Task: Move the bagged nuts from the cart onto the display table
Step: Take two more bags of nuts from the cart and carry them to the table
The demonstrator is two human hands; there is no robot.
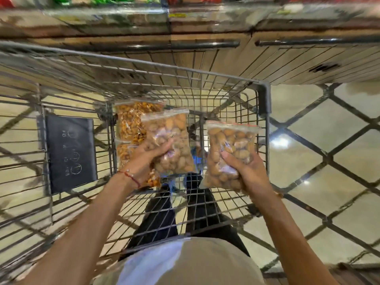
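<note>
My left hand grips a clear bag of pale brown nuts and, behind it, a bag of smaller orange nuts. Both are held above the wire cart. A second clear bag of pale brown nuts, with a red zip strip on top, is held in my right hand near the cart's right wall. The wooden display table stands just beyond the cart's far rim. Through the cart's mesh I see only floor and my legs.
A dark folded child-seat flap hangs on the cart's left inner panel. Dark rails run along the display table's front. Shelves with colourful packs sit above it. Tiled floor with a dark diamond pattern lies to the right.
</note>
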